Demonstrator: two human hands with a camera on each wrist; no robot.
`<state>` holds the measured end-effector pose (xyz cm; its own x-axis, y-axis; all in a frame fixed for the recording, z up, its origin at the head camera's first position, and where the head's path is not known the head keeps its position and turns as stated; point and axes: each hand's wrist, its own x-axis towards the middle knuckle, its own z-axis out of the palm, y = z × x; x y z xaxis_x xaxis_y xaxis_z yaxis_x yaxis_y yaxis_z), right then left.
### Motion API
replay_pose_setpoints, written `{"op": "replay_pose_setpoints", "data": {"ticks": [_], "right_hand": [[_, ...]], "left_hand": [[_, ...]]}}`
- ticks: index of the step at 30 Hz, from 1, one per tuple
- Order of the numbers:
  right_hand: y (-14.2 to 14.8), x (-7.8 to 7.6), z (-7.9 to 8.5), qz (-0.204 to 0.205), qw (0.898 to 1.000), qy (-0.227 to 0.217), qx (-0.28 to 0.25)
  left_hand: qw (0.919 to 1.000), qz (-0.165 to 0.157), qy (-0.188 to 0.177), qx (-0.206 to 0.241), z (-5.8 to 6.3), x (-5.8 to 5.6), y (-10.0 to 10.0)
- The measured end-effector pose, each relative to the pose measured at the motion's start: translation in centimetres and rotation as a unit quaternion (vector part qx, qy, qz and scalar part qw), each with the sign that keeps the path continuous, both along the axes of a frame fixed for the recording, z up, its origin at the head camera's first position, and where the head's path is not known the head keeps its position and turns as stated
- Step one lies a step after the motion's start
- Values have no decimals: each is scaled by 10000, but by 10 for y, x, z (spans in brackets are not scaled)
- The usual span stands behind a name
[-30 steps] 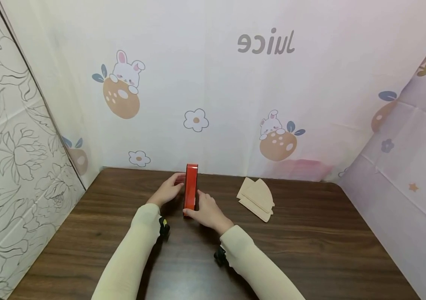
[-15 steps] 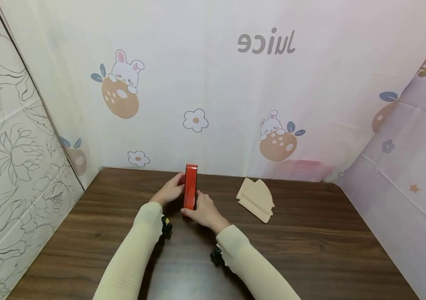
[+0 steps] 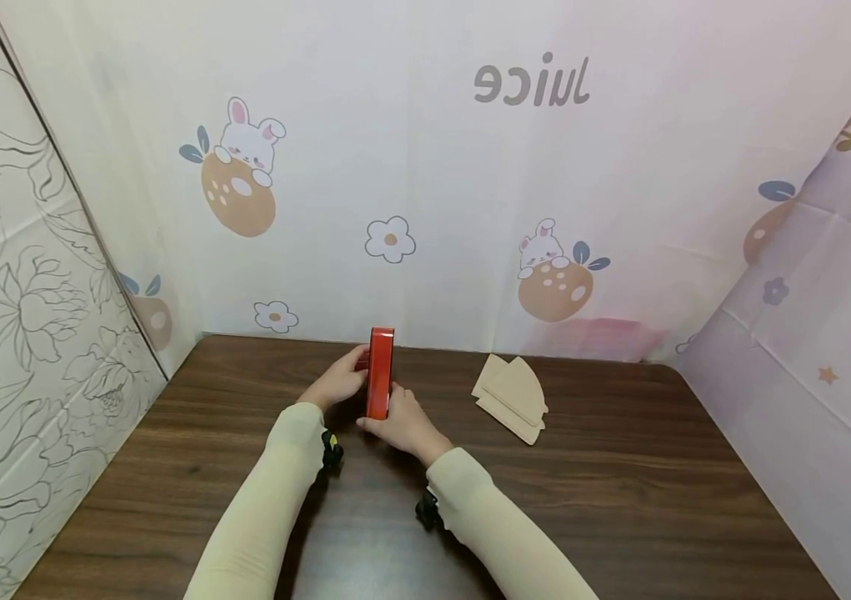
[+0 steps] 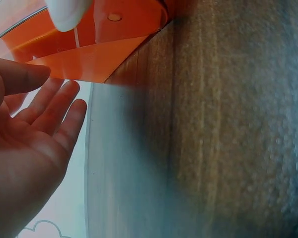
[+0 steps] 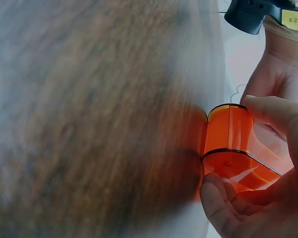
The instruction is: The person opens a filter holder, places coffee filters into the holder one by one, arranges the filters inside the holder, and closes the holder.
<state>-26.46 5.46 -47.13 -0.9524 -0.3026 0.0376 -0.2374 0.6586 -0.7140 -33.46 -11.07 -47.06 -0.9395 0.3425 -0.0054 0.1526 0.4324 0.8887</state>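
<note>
A narrow, see-through red-orange plastic case [image 3: 380, 372] stands upright on the table between both hands. The left hand [image 3: 338, 380] holds its left side; in the left wrist view, the thumb [image 4: 32, 75] lies on the near side of the case's edge and the fingers [image 4: 57, 111] reach behind it. From the right, the right hand [image 3: 406, 422] grips the lower end, its thumb across the near edge. The right wrist view shows that thumb [image 5: 265, 106] on one side of the case [image 5: 228, 131] and curled fingers [image 5: 218, 203] at the other. The far fingertips are partly hidden.
Two overlapping stacks of tan, fan-shaped coffee filters [image 3: 515, 396] lie right of the case on the dark wood table [image 3: 620, 500]. A printed curtain [image 3: 433, 167] hangs along the table's back edge, with more fabric at both sides. Small black wrist devices [image 3: 331, 450] sit at the cuffs.
The right hand has shifted slightly left, its thumb sliding further across the case's lower front edge. The left hand has moved only slightly, and the coffee filters stay where they were.
</note>
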Motion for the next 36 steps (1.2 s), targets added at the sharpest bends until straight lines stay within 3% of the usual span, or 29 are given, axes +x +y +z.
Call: {"op": "replay_pose_setpoints", "data": {"ticks": [14, 27, 36], "right_hand": [[2, -1, 0, 98, 9997, 164, -165], [9, -4, -6, 302, 9989, 284, -224], [11, 3, 1, 309, 9989, 255, -226]], "left_hand": [[9996, 6, -156, 222, 0, 0, 1], [9994, -39, 17, 338, 4, 8, 4], [9995, 16, -1, 310, 5, 11, 4]]}}
